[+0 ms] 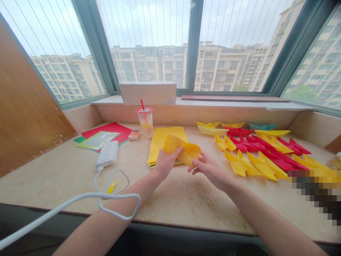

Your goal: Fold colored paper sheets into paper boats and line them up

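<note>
Yellow paper (175, 143) is gripped by the left hand (165, 162) and right hand (209, 167) (folded shapes (257, 143) are spread to the hands' right).

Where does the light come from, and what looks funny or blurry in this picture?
In the head view, pale daylight comes through the windows; the held yellow paper shows only soft shading in that head view; the head view's outer window frames lean outward toward the top, perhaps wide-lens stretch; head-view buildings look hazy; blocky squares hide the head view's lower right.
</note>
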The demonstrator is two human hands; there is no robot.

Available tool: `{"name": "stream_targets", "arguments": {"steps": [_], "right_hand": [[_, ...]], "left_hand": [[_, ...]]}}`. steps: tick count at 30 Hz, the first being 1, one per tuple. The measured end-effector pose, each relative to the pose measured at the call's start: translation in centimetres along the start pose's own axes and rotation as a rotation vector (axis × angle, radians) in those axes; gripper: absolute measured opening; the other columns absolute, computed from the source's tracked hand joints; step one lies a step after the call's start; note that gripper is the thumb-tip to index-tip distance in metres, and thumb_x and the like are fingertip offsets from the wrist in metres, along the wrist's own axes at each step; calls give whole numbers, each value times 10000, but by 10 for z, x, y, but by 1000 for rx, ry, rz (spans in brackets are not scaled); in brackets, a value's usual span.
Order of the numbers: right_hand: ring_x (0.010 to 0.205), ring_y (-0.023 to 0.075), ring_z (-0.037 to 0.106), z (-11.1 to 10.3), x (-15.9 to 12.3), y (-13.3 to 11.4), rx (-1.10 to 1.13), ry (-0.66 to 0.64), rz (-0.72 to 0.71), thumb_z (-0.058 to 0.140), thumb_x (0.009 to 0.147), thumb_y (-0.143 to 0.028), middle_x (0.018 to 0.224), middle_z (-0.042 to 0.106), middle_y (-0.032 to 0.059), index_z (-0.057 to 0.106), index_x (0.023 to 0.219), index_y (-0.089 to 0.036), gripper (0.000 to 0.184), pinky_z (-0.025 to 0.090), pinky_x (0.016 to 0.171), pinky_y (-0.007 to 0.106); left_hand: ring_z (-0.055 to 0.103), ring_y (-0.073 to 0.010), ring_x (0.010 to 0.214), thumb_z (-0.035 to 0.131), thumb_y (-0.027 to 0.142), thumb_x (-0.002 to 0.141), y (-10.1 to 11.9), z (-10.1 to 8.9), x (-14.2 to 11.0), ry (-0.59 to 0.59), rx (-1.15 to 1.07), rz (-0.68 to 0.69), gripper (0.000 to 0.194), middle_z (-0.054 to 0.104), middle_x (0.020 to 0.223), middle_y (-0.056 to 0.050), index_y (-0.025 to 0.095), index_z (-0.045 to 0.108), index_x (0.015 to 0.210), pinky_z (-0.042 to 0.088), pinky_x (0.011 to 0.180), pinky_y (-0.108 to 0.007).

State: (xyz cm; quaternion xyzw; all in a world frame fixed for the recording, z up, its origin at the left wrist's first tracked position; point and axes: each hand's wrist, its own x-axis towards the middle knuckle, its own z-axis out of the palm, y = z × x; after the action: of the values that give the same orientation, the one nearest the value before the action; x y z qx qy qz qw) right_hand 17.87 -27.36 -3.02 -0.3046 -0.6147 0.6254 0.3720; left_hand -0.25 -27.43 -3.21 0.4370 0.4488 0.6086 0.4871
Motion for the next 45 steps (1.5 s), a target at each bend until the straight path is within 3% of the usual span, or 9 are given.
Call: {"name": "stream_targets", "arguments": {"steps": [5, 8, 14, 18, 29, 37, 45], "right_hand": [[783, 178, 681, 3, 1, 3, 6, 13, 55, 679, 852, -460, 995, 676, 58, 562, 1145, -214, 400, 530, 692, 310], [778, 183, 693, 5, 4, 8, 97, 28, 95, 658, 862, -483, 1068, 679, 64, 564, 1133, -229, 384, 529, 702, 328], [723, 169, 690, 10, 6, 13, 323, 18, 104, 593, 906, -434, 1001, 724, 58, 575, 1120, -228, 298, 522, 731, 335], [607, 149, 656, 14, 6, 9, 413, 47, 127, 545, 925, -421, 973, 731, 78, 566, 1085, -204, 270, 501, 606, 304], [603, 94, 547, 12, 5, 8, 289, 19, 75, 720, 835, -408, 984, 657, 20, 607, 1072, -235, 314, 448, 584, 256], [727, 152, 519, 11, 5, 5, 61, 57, -16, 742, 782, -418, 909, 621, 31, 663, 950, -219, 273, 442, 572, 263], [760, 163, 548, 0, 7, 1, -33, 142, -11, 755, 755, -404, 938, 653, 39, 670, 992, -209, 318, 459, 578, 260]], "left_hand": [[676, -257, 960, 791, 413, 712, -5, 2, 1, -17, 59, 76, 389, 729, 1034, -95, 153, 700, 988, 525, 873, -390], [669, -231, 907, 767, 407, 742, -3, 4, -1, -29, 58, 106, 344, 724, 993, -75, 159, 692, 967, 532, 815, -354], [665, -225, 880, 763, 429, 753, -2, 6, -4, -49, -39, 39, 386, 713, 1000, -79, 161, 668, 1015, 534, 756, -339], [669, -237, 906, 795, 407, 723, -6, 6, -3, -31, -111, -19, 408, 711, 1011, -91, 157, 657, 1014, 529, 760, -337], [666, -241, 915, 787, 404, 734, -4, 9, -5, -77, -114, -55, 375, 708, 1039, -94, 158, 673, 993, 540, 731, -345], [665, -259, 980, 777, 387, 750, -7, 8, -6, -159, -108, -37, 361, 723, 1049, -96, 149, 705, 1013, 522, 873, -403], [651, -254, 1037, 741, 359, 789, -7, 7, -4, -206, -107, 0, 342, 715, 1112, -101, 149, 693, 1054, 485, 939, -391]]}}
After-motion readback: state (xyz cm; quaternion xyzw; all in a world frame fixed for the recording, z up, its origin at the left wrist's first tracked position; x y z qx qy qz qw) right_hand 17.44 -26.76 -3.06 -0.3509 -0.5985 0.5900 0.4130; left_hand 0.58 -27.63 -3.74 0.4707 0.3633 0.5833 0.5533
